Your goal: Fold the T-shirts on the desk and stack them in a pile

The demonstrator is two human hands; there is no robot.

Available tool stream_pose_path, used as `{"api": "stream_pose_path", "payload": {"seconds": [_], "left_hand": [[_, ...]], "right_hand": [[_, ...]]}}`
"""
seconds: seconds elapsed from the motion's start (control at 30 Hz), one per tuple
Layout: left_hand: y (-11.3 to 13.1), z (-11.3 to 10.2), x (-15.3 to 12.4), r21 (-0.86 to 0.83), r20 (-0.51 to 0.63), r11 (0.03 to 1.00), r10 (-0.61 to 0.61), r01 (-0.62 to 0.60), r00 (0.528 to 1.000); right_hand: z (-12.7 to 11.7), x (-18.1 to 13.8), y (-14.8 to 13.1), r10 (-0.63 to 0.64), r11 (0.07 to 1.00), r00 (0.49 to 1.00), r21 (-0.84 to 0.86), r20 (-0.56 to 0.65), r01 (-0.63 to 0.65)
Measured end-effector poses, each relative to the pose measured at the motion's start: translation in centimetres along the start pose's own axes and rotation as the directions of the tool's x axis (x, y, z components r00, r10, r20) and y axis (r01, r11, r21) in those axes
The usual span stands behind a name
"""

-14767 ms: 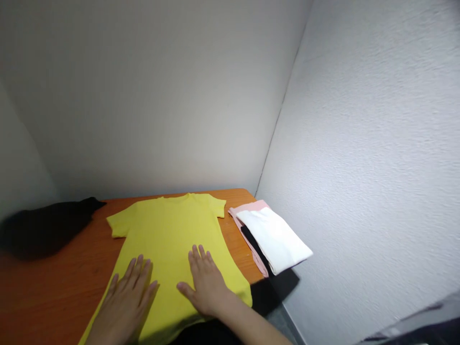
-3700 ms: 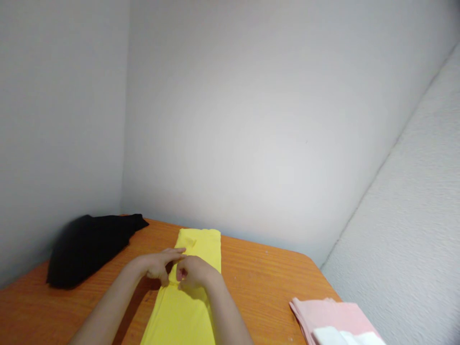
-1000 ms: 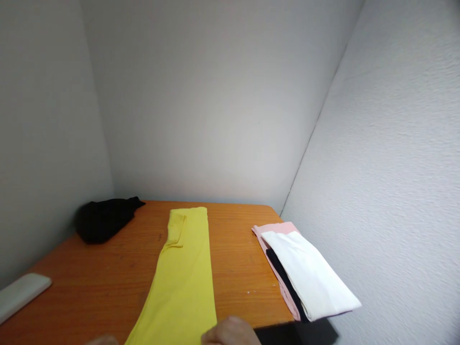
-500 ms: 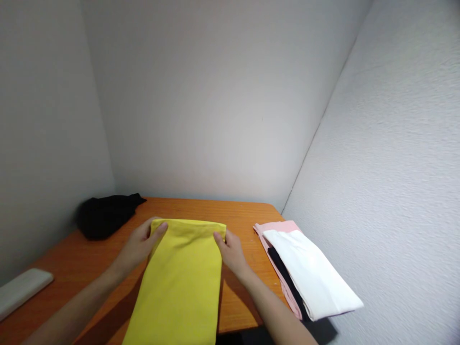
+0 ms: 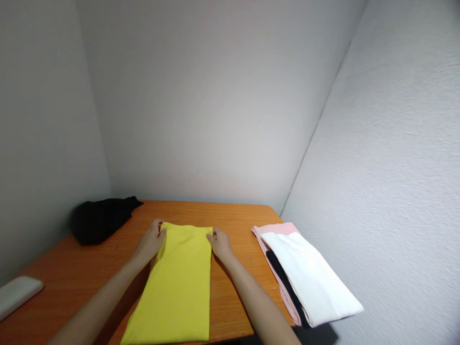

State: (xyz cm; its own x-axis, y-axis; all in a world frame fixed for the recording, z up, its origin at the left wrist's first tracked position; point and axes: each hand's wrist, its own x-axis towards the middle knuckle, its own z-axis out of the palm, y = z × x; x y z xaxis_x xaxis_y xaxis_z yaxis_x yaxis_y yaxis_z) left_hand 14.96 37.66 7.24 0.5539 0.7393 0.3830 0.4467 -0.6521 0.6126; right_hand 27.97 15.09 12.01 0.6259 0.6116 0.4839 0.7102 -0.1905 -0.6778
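A yellow shirt point(image 5: 178, 287), folded into a long strip and doubled over, lies in the middle of the orange wooden table point(image 5: 237, 225). My left hand point(image 5: 153, 240) pinches the far left corner of the folded cloth. My right hand point(image 5: 220, 242) pinches the far right corner. Both hands rest low on the tabletop, with the folded edge stretched between them.
A crumpled black garment point(image 5: 98, 218) lies at the far left corner. A stack of folded clothes, white on black on pink point(image 5: 305, 270), sits at the right edge by the textured wall. A white flat object point(image 5: 16, 294) lies at the near left.
The near end of the yellow strip has been brought over to the far end, halving its length. Since half a second ago my hands have drawn the fold slightly toward me and laid it flat.
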Motion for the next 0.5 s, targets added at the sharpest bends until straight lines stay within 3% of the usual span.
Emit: {"api": "stream_pose_path", "payload": {"seconds": [0.07, 0.13, 0.23, 0.27, 0.3, 0.4, 0.5], "left_hand": [[0.8, -0.3, -0.5, 0.059, -0.028, 0.997, 0.049, -0.047, 0.998], [1.6, -0.4, -1.4, 0.135, 0.016, 0.969, 0.206, -0.206, 0.978], [2.2, 0.1, -2.8, 0.248, 0.22, 0.804, 0.497, -0.541, 0.839], [2.0, 0.4, -3.2, 0.286, 0.268, 0.747, 0.538, -0.6, 0.799], [1.7, 0.8, -3.6, 0.331, 0.284, 0.719, 0.542, -0.611, 0.791], [0.0, 2.2, -4.5, 0.483, 0.212, 0.726, 0.445, -0.489, 0.87], [-1.7, 3.2, -4.9, 0.542, 0.141, 0.753, 0.355, -0.372, 0.924]], "right_hand": [[0.7, 0.0, 0.4, 0.0, 0.998, 0.999, -0.06, 0.053, 0.003], [1.7, -0.3, 0.5, -0.007, 0.994, 0.994, -0.106, 0.109, 0.019], [3.5, -2.2, 0.3, -0.038, 0.986, 0.976, -0.153, 0.213, 0.071], [4.0, -3.2, 0.1, -0.058, 0.978, 0.96, -0.177, 0.274, 0.11], [4.4, -4.3, 0.0, -0.079, 0.967, 0.935, -0.2, 0.346, 0.156], [4.7, -7.4, -0.5, -0.111, 0.932, 0.832, -0.234, 0.544, 0.277], [4.4, -8.9, -0.7, -0.109, 0.923, 0.79, -0.233, 0.603, 0.305]]}}
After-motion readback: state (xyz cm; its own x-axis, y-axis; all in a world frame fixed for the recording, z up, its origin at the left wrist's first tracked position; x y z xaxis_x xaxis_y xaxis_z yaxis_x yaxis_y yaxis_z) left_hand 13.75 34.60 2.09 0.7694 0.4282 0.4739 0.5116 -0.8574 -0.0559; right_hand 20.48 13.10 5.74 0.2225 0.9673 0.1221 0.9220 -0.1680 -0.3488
